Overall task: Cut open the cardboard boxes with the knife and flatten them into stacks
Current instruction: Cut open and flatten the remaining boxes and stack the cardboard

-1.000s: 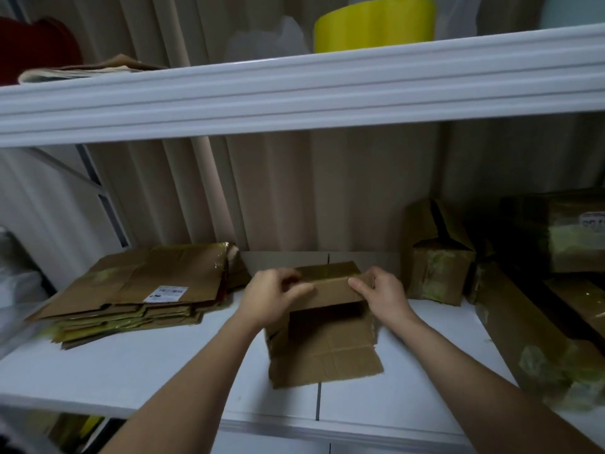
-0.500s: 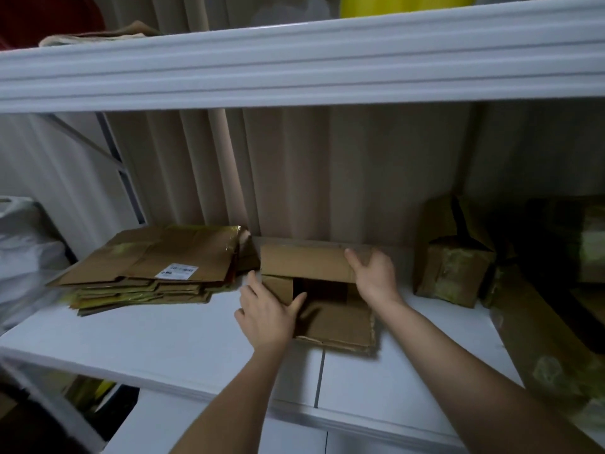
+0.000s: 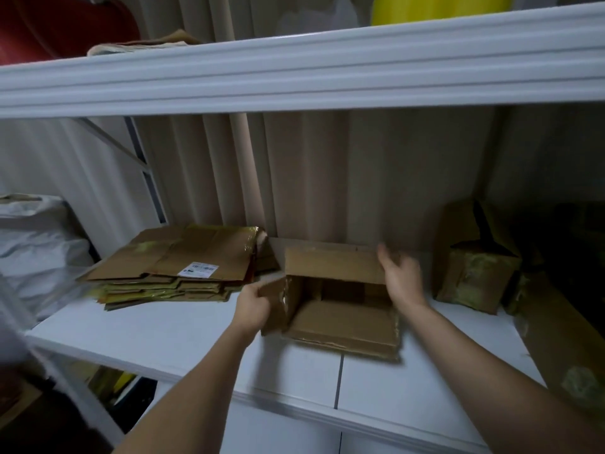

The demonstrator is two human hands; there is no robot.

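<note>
An opened brown cardboard box (image 3: 340,317) lies on its side on the white shelf (image 3: 183,329), its mouth facing me and its flaps spread. My left hand (image 3: 253,304) grips the box's left side flap. My right hand (image 3: 401,276) presses with fairly straight fingers against the right end of the upper flap. To the left sits a stack of flattened boxes (image 3: 176,260) with a white label on top. No knife is in view.
Taped cardboard boxes (image 3: 474,276) stand at the right, with a long box (image 3: 556,342) lying along the shelf's right edge. An upper shelf (image 3: 294,70) hangs low overhead, holding a yellow container (image 3: 435,8). A white bag (image 3: 36,250) sits at far left.
The box has been turned so its open mouth faces me. My left hand moved from the front of the box to its left flap; my right hand stayed at the upper flap's right end.
</note>
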